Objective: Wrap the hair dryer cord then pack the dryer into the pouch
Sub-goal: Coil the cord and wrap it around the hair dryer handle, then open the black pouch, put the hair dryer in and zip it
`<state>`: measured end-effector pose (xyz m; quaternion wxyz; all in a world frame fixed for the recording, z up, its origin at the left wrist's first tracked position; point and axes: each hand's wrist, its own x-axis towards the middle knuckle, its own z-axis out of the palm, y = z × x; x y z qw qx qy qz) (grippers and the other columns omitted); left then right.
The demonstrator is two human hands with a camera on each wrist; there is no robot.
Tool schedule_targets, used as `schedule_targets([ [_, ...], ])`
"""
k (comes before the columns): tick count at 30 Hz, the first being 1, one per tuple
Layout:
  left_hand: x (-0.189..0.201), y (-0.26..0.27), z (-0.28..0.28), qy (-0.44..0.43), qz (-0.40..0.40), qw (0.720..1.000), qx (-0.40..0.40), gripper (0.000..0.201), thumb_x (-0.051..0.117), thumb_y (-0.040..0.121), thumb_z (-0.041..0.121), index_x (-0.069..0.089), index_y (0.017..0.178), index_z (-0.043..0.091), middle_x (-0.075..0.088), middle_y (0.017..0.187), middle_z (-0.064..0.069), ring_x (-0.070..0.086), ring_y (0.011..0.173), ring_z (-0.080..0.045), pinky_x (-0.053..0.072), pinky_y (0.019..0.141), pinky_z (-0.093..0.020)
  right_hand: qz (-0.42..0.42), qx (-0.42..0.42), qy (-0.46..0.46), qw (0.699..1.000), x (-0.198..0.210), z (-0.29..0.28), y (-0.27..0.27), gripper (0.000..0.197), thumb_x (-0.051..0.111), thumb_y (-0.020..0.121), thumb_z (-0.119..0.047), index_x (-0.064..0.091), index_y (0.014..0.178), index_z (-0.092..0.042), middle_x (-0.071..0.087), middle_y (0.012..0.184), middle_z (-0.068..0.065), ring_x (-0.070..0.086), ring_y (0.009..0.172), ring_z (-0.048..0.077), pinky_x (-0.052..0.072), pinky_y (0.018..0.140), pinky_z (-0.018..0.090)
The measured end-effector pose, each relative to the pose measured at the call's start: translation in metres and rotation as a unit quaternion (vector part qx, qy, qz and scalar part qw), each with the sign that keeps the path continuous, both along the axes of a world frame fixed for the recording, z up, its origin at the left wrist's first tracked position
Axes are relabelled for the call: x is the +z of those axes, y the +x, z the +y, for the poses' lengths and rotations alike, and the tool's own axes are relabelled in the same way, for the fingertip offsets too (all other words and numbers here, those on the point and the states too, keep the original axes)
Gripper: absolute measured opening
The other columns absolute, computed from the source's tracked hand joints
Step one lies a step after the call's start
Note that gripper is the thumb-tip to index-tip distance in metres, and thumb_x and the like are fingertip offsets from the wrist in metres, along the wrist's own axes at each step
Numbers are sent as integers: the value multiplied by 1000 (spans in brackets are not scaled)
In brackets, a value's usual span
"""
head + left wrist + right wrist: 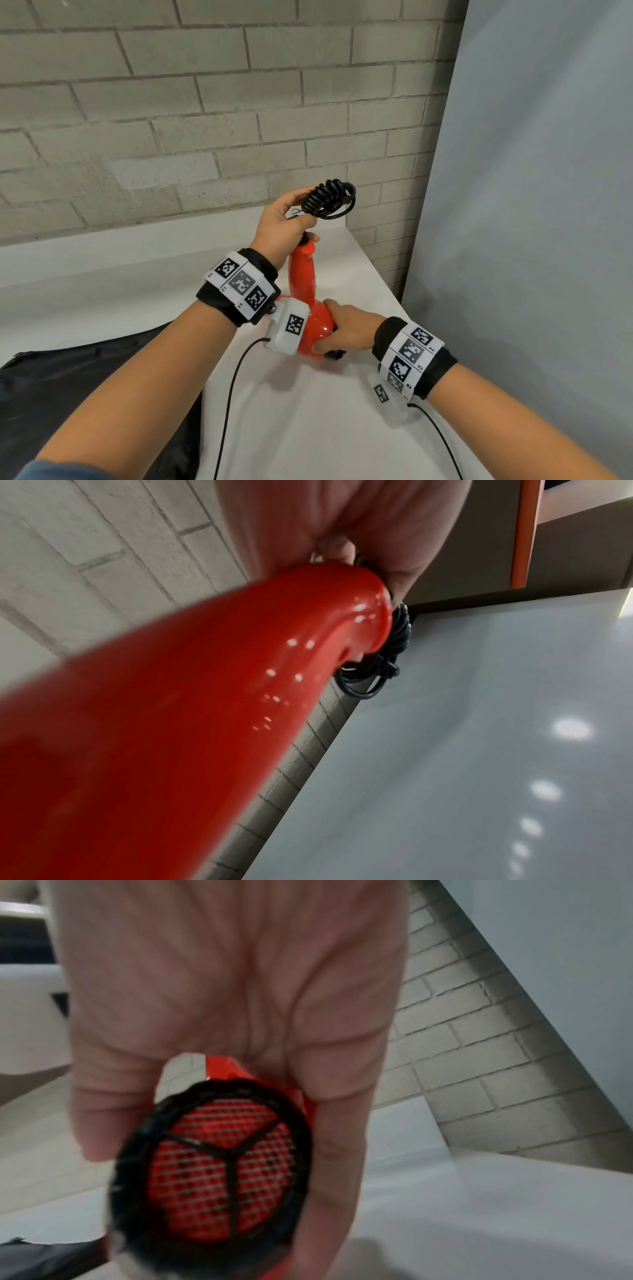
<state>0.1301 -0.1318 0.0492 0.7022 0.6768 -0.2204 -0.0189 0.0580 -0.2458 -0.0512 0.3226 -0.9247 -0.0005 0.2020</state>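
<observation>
A red hair dryer (303,274) is held above the white table (325,411), its handle pointing up and away. My right hand (342,330) grips the dryer's round body; the right wrist view shows the black rear grille (219,1161) between my fingers. My left hand (291,214) holds the black cord (330,200), coiled into a tight bundle, just above the handle's end. In the left wrist view the red handle (205,696) fills the frame, with the cord bundle (377,669) behind its tip. The black pouch (85,394) lies at the lower left of the table.
A grey brick wall (205,102) stands behind the table. A pale grey panel (531,205) closes off the right side beyond the table's right edge. Thin black sensor cables (233,394) trail from my wrist bands across the table.
</observation>
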Motion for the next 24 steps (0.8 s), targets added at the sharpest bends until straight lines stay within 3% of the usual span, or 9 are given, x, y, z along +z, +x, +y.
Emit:
schedule_targets([
  [2, 0, -1, 0, 5, -10, 1000, -11, 37, 54, 81, -8, 61, 101, 22, 60, 97, 7, 59, 76, -11, 58, 65, -26, -18, -34, -5, 999, -1, -6, 4, 77, 74, 68, -39, 33, 128, -15, 54, 121, 9, 55, 103, 24, 50, 91, 39],
  [5, -2, -6, 2, 56, -60, 997, -7, 31, 61, 83, 3, 60, 103, 26, 63, 93, 7, 60, 76, -17, 56, 76, -36, -28, -87, -38, 995, 0, -13, 6, 86, 76, 64, -39, 27, 131, -15, 44, 124, 11, 53, 109, 28, 50, 91, 41],
  [9, -8, -9, 14, 131, -114, 985, -19, 29, 60, 84, 10, 57, 111, 20, 60, 100, -1, 62, 65, -3, 53, 73, -23, -41, -135, -71, 987, 1, -24, 6, 97, 80, 61, -38, 18, 131, -13, 32, 125, 13, 51, 109, 31, 48, 86, 37],
  [13, -23, -13, 38, 169, -103, 979, -59, 28, 64, 77, 18, 56, 100, 30, 57, 101, 5, 65, 83, -22, 52, 83, -33, -70, -153, -113, 979, -1, -34, 8, 91, 79, 64, -34, 18, 129, -18, 27, 129, 16, 51, 108, 36, 48, 83, 39],
  [17, -44, -9, 57, 173, -51, 983, 32, 20, 59, 85, 9, 53, 104, 16, 55, 94, 2, 68, 64, -7, 55, 71, -24, -61, -116, -145, 981, -1, -40, 6, 99, 73, 70, -28, 4, 140, -40, 22, 135, 16, 37, 119, 43, 47, 89, 50],
  [20, -68, 2, 72, 233, 3, 965, 123, 17, 60, 85, 17, 55, 101, 13, 57, 87, 2, 60, 83, -18, 45, 77, -31, -67, -97, -200, 973, -5, -35, 5, 97, 67, 77, -30, -4, 142, -40, 17, 140, 18, 32, 122, 44, 45, 92, 49],
  [24, -92, 10, 85, 324, 88, 935, 111, 15, 58, 86, 18, 57, 97, 9, 57, 77, -3, 55, 77, -23, 39, 60, -28, -83, -100, -247, 960, -9, -26, 2, 84, 57, 85, -30, -1, 144, -36, 8, 144, 24, 33, 122, 48, 45, 96, 50],
])
